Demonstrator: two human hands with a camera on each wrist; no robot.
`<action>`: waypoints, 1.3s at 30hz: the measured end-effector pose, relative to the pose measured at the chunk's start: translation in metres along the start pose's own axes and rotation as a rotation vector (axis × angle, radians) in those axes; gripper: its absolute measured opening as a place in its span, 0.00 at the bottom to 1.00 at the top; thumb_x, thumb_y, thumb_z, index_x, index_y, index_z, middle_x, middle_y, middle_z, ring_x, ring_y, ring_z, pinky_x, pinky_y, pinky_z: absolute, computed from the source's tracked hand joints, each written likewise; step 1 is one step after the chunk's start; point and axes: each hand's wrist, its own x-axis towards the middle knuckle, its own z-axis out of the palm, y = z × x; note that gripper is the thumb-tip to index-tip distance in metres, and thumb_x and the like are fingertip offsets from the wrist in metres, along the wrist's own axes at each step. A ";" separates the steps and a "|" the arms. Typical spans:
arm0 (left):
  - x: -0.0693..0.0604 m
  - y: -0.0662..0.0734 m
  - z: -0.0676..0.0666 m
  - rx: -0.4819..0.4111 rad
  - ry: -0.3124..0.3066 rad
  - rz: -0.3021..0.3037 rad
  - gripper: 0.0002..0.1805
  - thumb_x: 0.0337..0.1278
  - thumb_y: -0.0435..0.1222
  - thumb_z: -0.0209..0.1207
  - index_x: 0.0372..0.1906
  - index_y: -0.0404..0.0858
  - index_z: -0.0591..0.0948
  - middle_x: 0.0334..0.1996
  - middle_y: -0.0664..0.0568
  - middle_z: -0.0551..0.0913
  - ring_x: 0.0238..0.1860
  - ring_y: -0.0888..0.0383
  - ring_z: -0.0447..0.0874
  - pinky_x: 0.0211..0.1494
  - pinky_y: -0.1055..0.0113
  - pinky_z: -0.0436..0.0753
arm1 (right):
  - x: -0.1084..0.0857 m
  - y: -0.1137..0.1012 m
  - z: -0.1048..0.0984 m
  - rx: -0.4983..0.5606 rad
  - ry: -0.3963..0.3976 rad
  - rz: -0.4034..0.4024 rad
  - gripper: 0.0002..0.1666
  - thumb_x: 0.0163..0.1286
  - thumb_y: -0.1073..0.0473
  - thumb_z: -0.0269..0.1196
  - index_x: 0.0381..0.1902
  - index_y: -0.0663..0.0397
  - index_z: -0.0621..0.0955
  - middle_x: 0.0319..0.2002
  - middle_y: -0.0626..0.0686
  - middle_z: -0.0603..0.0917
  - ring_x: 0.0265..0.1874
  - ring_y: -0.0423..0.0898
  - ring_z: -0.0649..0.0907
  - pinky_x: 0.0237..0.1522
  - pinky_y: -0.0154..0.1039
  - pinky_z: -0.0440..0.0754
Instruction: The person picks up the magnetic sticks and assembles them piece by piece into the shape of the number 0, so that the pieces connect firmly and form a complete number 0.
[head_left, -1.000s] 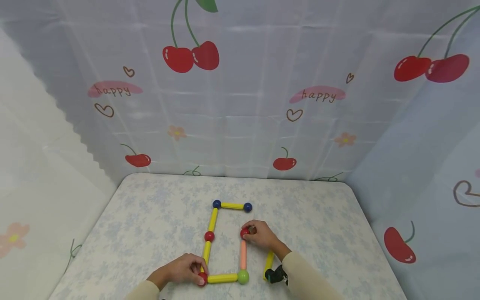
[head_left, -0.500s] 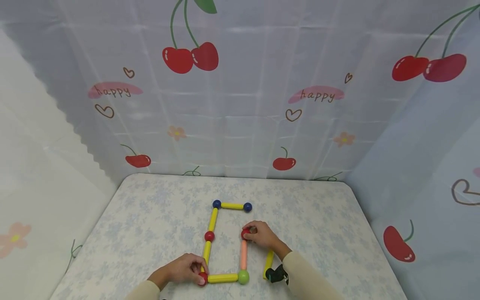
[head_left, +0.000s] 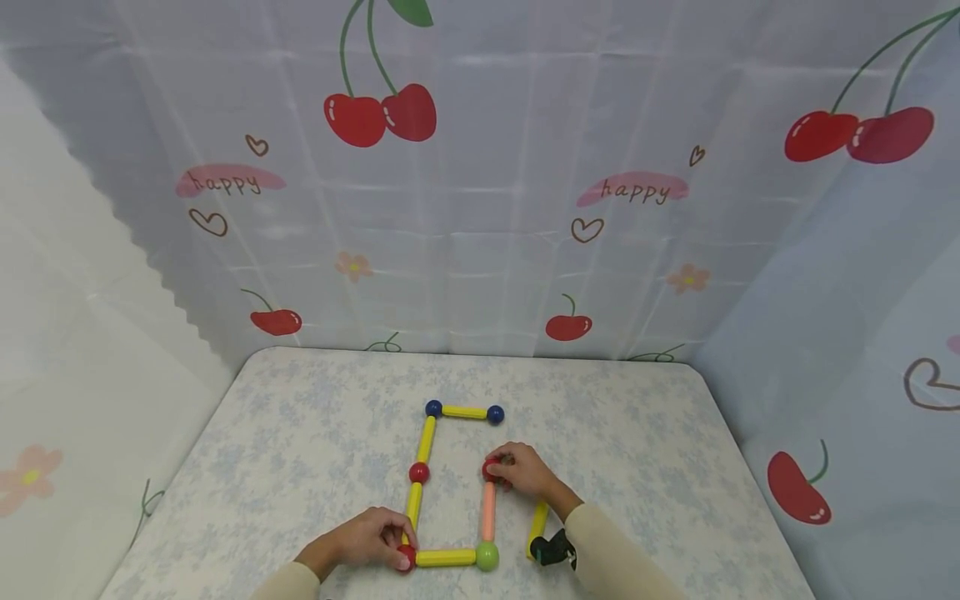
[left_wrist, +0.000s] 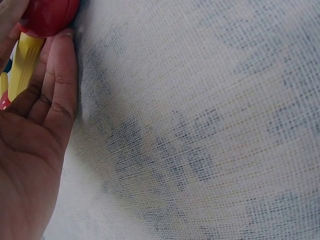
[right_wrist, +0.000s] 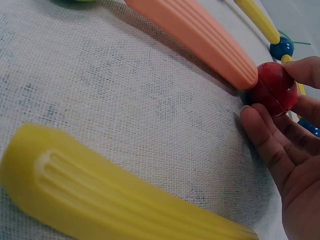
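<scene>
My left hand [head_left: 371,533] pinches a glossy red ball [left_wrist: 50,15] at the near left corner of a figure of rods and balls. From this ball a yellow rod [head_left: 446,557] runs right to a green ball [head_left: 487,555], and another yellow rod [head_left: 413,504] runs away to a second red ball [head_left: 419,472]. A pink rod [right_wrist: 200,40] stretches from the green ball to a third red ball [right_wrist: 272,90]. Thumb and fingers of my right hand [head_left: 525,471] grip that third ball, where it touches the rod's far end.
Beyond, a yellow rod [head_left: 427,439] leads to a blue ball [head_left: 433,408], joined by a yellow rod [head_left: 465,412] to another blue ball [head_left: 496,414]. A loose yellow rod [right_wrist: 115,190] lies partly under the right forearm. Printed curtains surround the cloth-covered table [head_left: 300,417].
The right hand's fingers have shifted slightly around the red ball, and the ball with the pink rod has moved a trace to the right. The left hand stays in place.
</scene>
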 end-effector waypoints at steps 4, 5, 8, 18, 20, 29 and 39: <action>0.000 -0.001 0.000 0.005 -0.002 0.008 0.12 0.51 0.39 0.69 0.40 0.40 0.85 0.25 0.58 0.79 0.25 0.65 0.72 0.30 0.74 0.71 | 0.001 0.000 0.000 0.045 -0.017 0.014 0.14 0.69 0.60 0.61 0.48 0.65 0.81 0.35 0.52 0.84 0.23 0.41 0.80 0.26 0.37 0.80; 0.000 -0.001 0.000 0.005 -0.002 0.007 0.11 0.51 0.39 0.69 0.40 0.40 0.85 0.25 0.58 0.79 0.25 0.65 0.72 0.30 0.74 0.71 | 0.001 0.000 0.000 0.053 -0.021 0.021 0.15 0.70 0.60 0.61 0.48 0.65 0.81 0.34 0.52 0.84 0.23 0.41 0.80 0.27 0.37 0.81; 0.001 -0.002 0.000 0.001 -0.001 0.004 0.11 0.51 0.39 0.69 0.40 0.40 0.85 0.25 0.57 0.79 0.25 0.64 0.72 0.30 0.74 0.71 | 0.002 0.001 0.000 0.062 -0.025 0.021 0.15 0.70 0.60 0.60 0.48 0.66 0.81 0.33 0.52 0.84 0.23 0.41 0.81 0.27 0.37 0.81; 0.001 -0.003 0.000 0.003 -0.001 0.004 0.11 0.51 0.39 0.70 0.40 0.41 0.85 0.26 0.57 0.79 0.25 0.64 0.73 0.30 0.74 0.72 | -0.002 -0.001 0.000 0.046 -0.018 0.027 0.15 0.70 0.58 0.61 0.48 0.64 0.81 0.35 0.51 0.83 0.25 0.42 0.80 0.28 0.38 0.81; 0.001 -0.003 0.000 0.006 -0.002 0.005 0.11 0.51 0.39 0.70 0.40 0.42 0.85 0.26 0.57 0.79 0.26 0.64 0.73 0.30 0.74 0.72 | -0.004 -0.003 -0.003 0.024 -0.014 0.028 0.16 0.70 0.57 0.61 0.49 0.64 0.81 0.36 0.51 0.82 0.25 0.42 0.80 0.28 0.37 0.81; 0.001 -0.002 -0.001 0.020 -0.004 0.013 0.12 0.51 0.40 0.70 0.40 0.40 0.85 0.26 0.57 0.79 0.26 0.64 0.73 0.30 0.74 0.72 | -0.012 -0.001 -0.029 -0.090 -0.023 0.006 0.10 0.65 0.58 0.65 0.41 0.57 0.82 0.35 0.48 0.80 0.26 0.43 0.77 0.29 0.36 0.77; 0.001 -0.004 -0.001 0.026 -0.003 0.022 0.11 0.51 0.39 0.69 0.40 0.42 0.85 0.26 0.57 0.79 0.25 0.64 0.73 0.31 0.74 0.72 | -0.033 0.006 -0.055 -0.162 -0.262 -0.030 0.10 0.54 0.68 0.72 0.34 0.56 0.83 0.32 0.47 0.79 0.31 0.44 0.73 0.37 0.36 0.71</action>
